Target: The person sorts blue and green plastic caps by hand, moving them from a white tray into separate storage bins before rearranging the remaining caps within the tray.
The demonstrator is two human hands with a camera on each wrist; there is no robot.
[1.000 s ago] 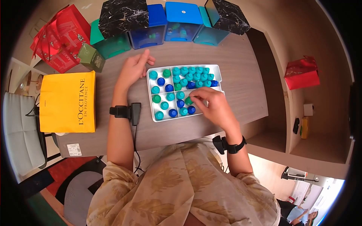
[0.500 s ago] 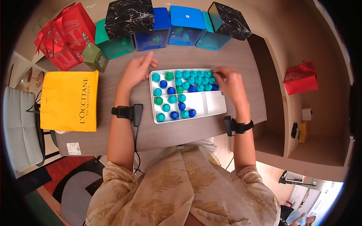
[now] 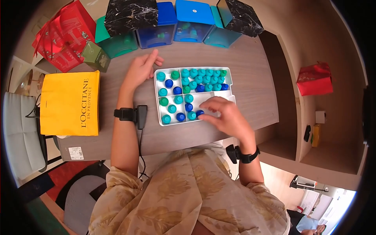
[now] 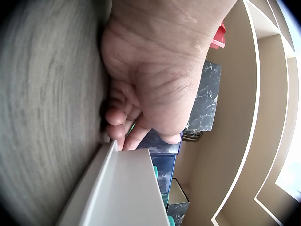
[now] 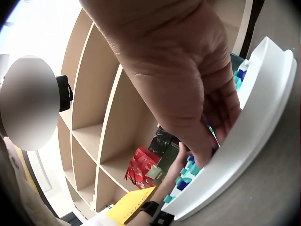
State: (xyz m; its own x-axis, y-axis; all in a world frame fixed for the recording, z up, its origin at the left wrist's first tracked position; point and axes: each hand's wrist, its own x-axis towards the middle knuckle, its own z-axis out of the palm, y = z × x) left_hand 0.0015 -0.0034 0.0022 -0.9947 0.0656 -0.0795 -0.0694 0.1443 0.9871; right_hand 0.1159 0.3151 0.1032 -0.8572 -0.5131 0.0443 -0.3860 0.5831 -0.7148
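Observation:
A white divided tray [image 3: 159, 115] on the table holds small round cap-shaped pieces in teal, green and dark blue. My right hand [image 3: 227, 117] reaches over its lower right part, thumb and forefinger apart on either side of a dark blue piece [image 3: 199, 112]. In the right wrist view the tray wall [image 5: 249, 136] hides those fingertips. A green piece [image 3: 223, 73] sits at the end of the top row of teal pieces [image 3: 201, 72]. My left hand [image 3: 141, 69] rests beside the tray's upper left corner, its fingertips right at the tray edge [image 4: 127, 162] in the left wrist view.
Several lidded bins [image 3: 156, 36] in green and blue line the back, with black marbled boxes [image 3: 131, 15] on top. At left stand a yellow bag [image 3: 64, 103], a red bag [image 3: 64, 43] and a green box [image 3: 96, 56]. Another person [image 3: 307, 225] shows at lower right.
My right hand took the green piece from the lower compartment to the top row's right end and released it. Now it is back at the lower compartment; the left hand stayed put.

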